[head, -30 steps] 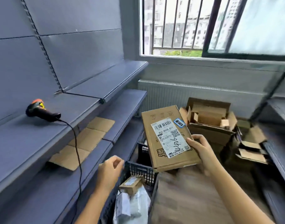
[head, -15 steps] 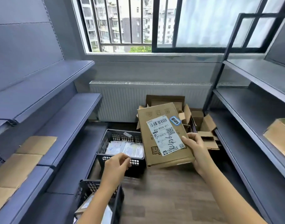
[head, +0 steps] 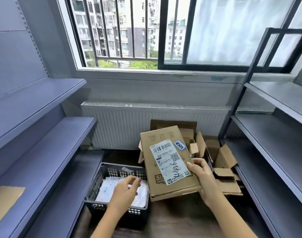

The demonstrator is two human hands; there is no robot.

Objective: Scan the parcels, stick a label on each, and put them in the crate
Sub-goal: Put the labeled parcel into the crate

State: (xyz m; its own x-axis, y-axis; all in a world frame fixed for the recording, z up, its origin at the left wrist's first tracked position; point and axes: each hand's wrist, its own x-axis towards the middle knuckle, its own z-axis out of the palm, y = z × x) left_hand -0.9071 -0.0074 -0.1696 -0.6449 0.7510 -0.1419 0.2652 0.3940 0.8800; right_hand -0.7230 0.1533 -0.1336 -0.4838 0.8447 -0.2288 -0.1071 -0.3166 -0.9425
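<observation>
Over the floor below the window, the right hand (head: 205,182) is gripping the parcel (head: 165,134) by its lower right corner, thumb lying across the top face, and the flat brown box is hanging tilted in the air just right of the black crate (head: 116,172). The left hand (head: 128,188) is hovering apart from it over the crate's opening, fingers loosely spread and holding nothing, a little blurred. White packets (head: 110,189) are lying in the crate already.

By the look of it, the placing step is in hand: the parcel is wearing its stickers and is heading for the crate. The next move is calling for a swing to the left and a level lowering onto those packets, with the free hand either clearing out or steadying the far edge.

On to the writing. The white shipping label (head: 169,162) is showing a barcode, a printed code reading roughly "855-855S-01", a QR square and a black marker scrawl of digits that cannot be read with confidence. A small blue sticker (head: 179,145) is sitting beside it, its white characters too small to read. Dark printing is peeking out at the box's lower left, cut off by the label.
</observation>
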